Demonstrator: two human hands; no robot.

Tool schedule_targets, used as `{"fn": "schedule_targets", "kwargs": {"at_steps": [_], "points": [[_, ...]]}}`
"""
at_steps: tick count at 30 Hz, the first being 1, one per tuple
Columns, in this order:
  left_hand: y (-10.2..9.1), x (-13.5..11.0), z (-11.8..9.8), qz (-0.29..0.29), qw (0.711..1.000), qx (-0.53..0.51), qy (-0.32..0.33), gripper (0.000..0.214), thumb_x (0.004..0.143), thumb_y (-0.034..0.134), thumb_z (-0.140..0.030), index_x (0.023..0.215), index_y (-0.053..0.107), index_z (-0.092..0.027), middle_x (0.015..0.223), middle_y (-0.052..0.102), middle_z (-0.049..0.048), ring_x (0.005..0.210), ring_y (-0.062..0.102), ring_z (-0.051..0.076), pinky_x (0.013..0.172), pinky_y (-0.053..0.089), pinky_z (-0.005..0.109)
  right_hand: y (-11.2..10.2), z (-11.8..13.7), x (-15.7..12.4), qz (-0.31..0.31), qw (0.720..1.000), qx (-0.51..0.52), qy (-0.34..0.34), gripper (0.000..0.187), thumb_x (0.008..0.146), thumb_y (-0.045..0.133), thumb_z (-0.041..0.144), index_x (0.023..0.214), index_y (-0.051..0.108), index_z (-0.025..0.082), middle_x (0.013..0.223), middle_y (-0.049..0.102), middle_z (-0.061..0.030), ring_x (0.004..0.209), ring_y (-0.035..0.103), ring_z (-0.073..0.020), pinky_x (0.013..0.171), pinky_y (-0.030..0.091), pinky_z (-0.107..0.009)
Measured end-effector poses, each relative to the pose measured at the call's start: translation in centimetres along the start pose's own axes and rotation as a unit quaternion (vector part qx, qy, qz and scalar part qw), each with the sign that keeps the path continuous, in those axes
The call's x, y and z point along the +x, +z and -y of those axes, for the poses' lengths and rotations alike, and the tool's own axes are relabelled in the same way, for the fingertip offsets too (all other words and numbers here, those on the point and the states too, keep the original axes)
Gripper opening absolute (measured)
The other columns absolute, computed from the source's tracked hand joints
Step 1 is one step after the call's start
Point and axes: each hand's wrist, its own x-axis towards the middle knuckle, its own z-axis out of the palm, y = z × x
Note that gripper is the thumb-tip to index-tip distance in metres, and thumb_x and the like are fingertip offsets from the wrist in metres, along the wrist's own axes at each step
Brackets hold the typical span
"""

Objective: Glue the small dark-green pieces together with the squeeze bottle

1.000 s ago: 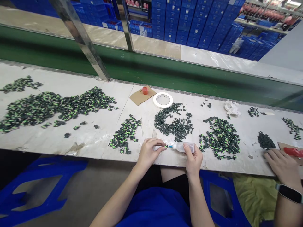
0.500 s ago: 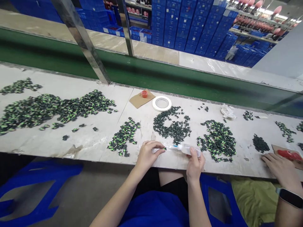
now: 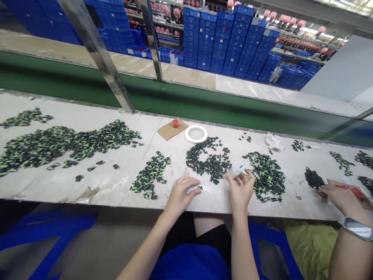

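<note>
Fingers (image 3: 190, 182) of left hand (image 3: 181, 193): pinching small green-black part (image 3: 199, 188) down on bench (image 3: 116, 186) near front edge, same spot as half second back. Right hand (image 3: 240, 187): closed round glue bottle (image 3: 235, 171). Bottle has swung off part: nozzle, earlier touching it, now tipped up and away toward green pile (image 3: 266, 175). Reads as dab on this part finished. Dark pile (image 3: 208, 161) just beyond hands, tape roll (image 3: 196, 134) farther back. Co-worker's hand (image 3: 338, 194) far right, well apart.
</note>
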Motion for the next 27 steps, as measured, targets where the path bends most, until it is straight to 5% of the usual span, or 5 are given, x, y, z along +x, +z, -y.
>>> {"fn": "schedule_targets", "kwargs": {"at_steps": [4, 8, 14, 22, 27], "points": [[0.4, -0.2, 0.2, -0.002, 0.999, 0.031, 0.029, 0.012, 0.077, 0.072, -0.023, 0.088, 0.075, -0.026, 0.094, 0.074, 0.0050, 0.096, 0.064, 0.026, 0.087, 0.048, 0.043, -0.6, 0.1, -2.1, -0.051, 0.978, -0.116, -0.165, 0.039, 0.073, 0.074, 0.044, 0.101, 0.064, 0.018, 0.096, 0.064, -0.0108, 0.090, 0.056, -0.0243, 0.082, 0.045, -0.040], [0.6, -0.3, 0.3, -0.012, 0.998, 0.051, 0.039, 0.007, 0.080, 0.069, -0.022, 0.082, 0.074, -0.026, 0.092, 0.073, 0.0042, 0.095, 0.062, 0.024, 0.087, 0.047, 0.043, 0.0, -0.6, -3.8, 0.061, 0.959, -0.187, -0.204, 0.032, 0.089, 0.055, 0.046, 0.083, 0.073, 0.021, 0.080, 0.064, -0.0091, 0.080, 0.053, -0.0240, 0.075, 0.044, -0.038], [0.6, -0.2, 0.4, -0.007, 0.998, 0.037, 0.041, 0.005, 0.079, 0.069, -0.023, 0.081, 0.074, -0.025, 0.087, 0.074, 0.0037, 0.093, 0.062, 0.024, 0.086, 0.047, 0.041, 0.3, -0.8, -4.0, 0.130, 0.964, -0.197, -0.126, 0.033, 0.085, 0.057, 0.048, 0.079, 0.075, 0.021, 0.082, 0.069, -0.0099, 0.081, 0.056, -0.0253, 0.072, 0.046, -0.038], [0.2, -0.3, -0.3, -0.024, 0.999, -0.041, -0.017, 0.010, 0.081, 0.066, -0.028, 0.083, 0.074, -0.023, 0.087, 0.075, 0.0048, 0.085, 0.068, 0.022, 0.085, 0.050, 0.037, -0.4, 0.3, -3.4, 0.167, 0.980, 0.054, 0.095, 0.024, 0.064, 0.077, 0.042, 0.071, 0.075, 0.019, 0.081, 0.076, -0.0081, 0.078, 0.070, -0.0249, 0.077, 0.056, -0.039], [0.1, -0.2, -1.1, -0.033, 0.992, -0.107, -0.064, 0.014, 0.079, 0.066, -0.031, 0.084, 0.075, -0.021, 0.087, 0.075, 0.0053, 0.079, 0.069, 0.020, 0.078, 0.055, 0.032, 0.3, 0.1, -3.3, 0.163, 0.972, 0.106, 0.131, 0.026, 0.055, 0.082, 0.037, 0.069, 0.073, 0.017, 0.071, 0.075, -0.0065, 0.069, 0.071, -0.0225, 0.073, 0.059, -0.038]]}}
